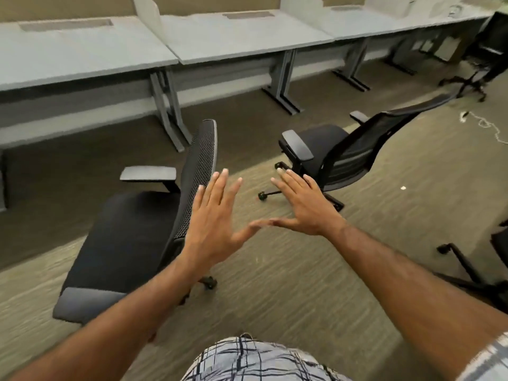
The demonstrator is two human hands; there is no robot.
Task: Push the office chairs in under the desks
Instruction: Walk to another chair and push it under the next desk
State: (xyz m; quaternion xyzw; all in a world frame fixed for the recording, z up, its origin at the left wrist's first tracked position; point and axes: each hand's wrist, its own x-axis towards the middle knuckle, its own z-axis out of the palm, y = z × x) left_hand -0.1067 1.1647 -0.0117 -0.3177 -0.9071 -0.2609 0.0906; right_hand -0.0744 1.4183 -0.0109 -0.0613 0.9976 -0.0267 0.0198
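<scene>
A black mesh-back office chair stands on the carpet at the left, turned sideways and away from the grey desks. A second black chair stands further right, its seat facing the desks. My left hand is held up flat with fingers spread, just right of the first chair's backrest; whether it touches the mesh is unclear. My right hand is also flat and spread, in the air in front of the second chair. Both thumbs point toward each other, their tips nearly meeting. Neither hand holds anything.
A row of grey desks on metal legs runs along the back. A third chair stands at the far right, and another chair's base shows at the right edge. A white cable lies on the carpet.
</scene>
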